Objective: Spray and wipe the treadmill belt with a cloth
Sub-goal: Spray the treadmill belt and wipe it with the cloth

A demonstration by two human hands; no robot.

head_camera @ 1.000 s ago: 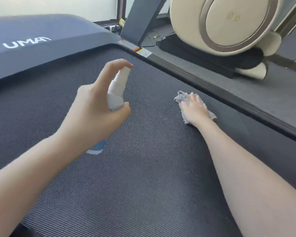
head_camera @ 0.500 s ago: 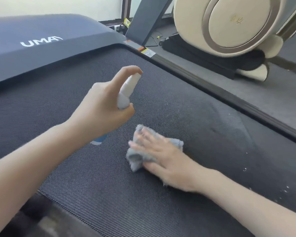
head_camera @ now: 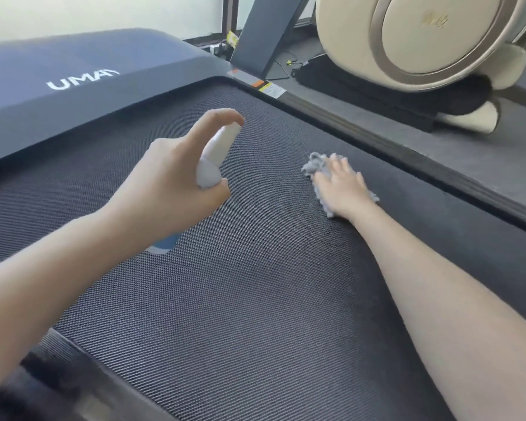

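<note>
The black textured treadmill belt (head_camera: 255, 299) fills most of the head view. My left hand (head_camera: 170, 183) grips a white spray bottle (head_camera: 214, 161) with a blue base above the belt, index finger on the nozzle top. My right hand (head_camera: 342, 185) lies flat with straight fingers on a crumpled grey cloth (head_camera: 315, 167), pressing it onto the belt near the right side rail. The cloth shows at my fingertips and on both sides of my palm.
The dark motor cover (head_camera: 73, 80) with white lettering closes the belt's far end. A grey side rail (head_camera: 438, 177) runs along the right. Beyond it stands a beige machine (head_camera: 422, 41) on a black base, with an upright post (head_camera: 268, 31) and cables behind.
My right hand has pushed the cloth from the near middle of the belt away and to the right, back toward the side rail. My left hand still holds the bottle in about the same pose.
</note>
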